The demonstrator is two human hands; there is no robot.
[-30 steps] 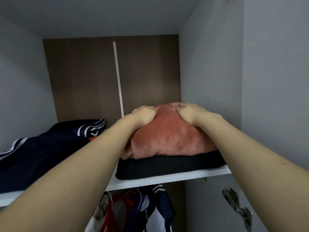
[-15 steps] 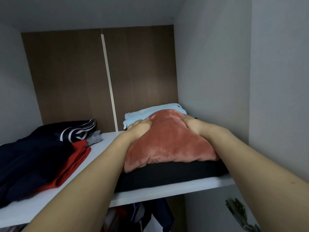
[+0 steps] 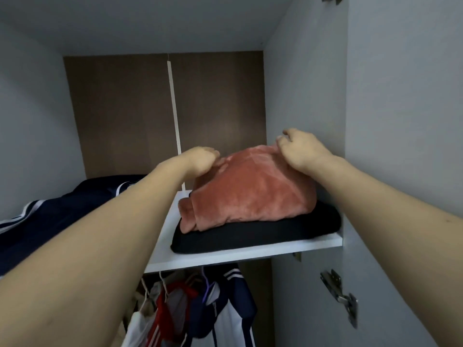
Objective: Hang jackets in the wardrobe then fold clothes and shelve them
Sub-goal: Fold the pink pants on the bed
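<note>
On the white wardrobe shelf (image 3: pixel 220 259), toward its right end, a folded salmon-pink plush garment (image 3: pixel 248 194) sits on top of a folded black garment (image 3: pixel 263 234), which lies flat on the shelf board close to the grey right side wall (image 3: pixel 305 96). Both bare arms reach up over the shelf edge to the pink garment. At its upper left, the left hand (image 3: pixel 200 159) has its fingers curled into the fabric, gripping a fold. At its upper right corner, the right hand (image 3: pixel 300 149) rests on the plush cloth with fingers bent down over the far edge, thumb raised; its grip looks closed on the cloth, though the fingertips are hidden behind the fabric. Left of the pink garment, well apart on the same shelf, lies a dark navy jacket with white stripes (image 3: pixel 62 211), partly covered by the left forearm. Below the shelf, several clothes hang on hangers (image 3: pixel 200 304), red, white and navy among them. Right of and below the shelf, a metal door hinge (image 3: pixel 338 294) is fixed to the panel
</note>
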